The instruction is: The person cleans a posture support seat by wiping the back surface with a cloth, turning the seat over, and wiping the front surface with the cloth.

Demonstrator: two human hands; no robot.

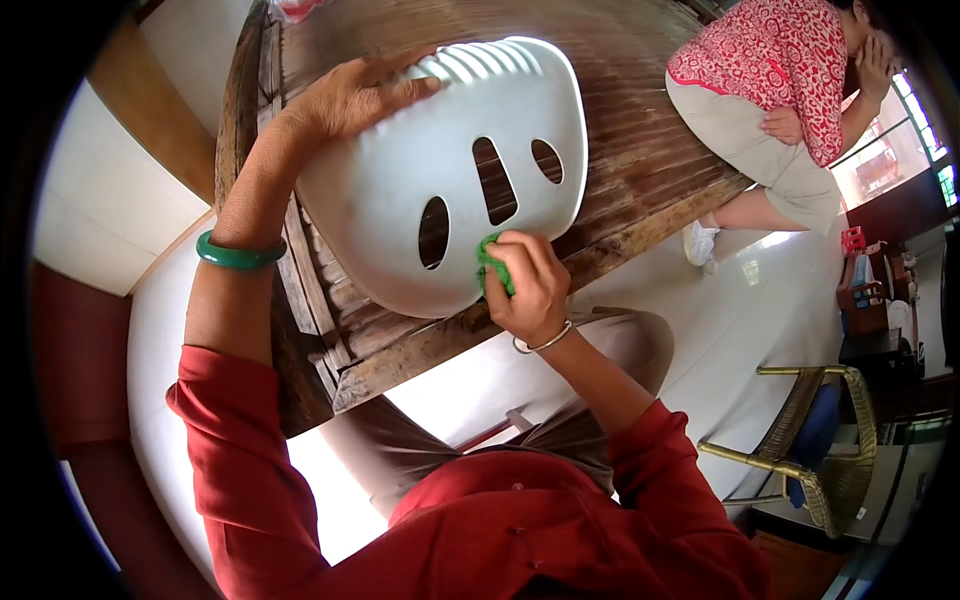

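A pale grey moulded panel [400, 190], with several cut-out slots and a ribbed upper edge, lies tilted on the wooden table [640, 130]. My left hand [345, 98] rests at its upper left edge, thumb over the surface and the other fingers partly hidden, gripping the rim. A green scrubbing cloth [490, 268] is pinched in my right hand [530, 285], pressed against the panel's lower edge near the middle slot.
At the upper right a person [765, 100] in a patterned red top sits on the table's edge. A wicker chair [850, 450] with a blue cushion stands at the lower right. Shelving with a red basket [852, 240] is behind it.
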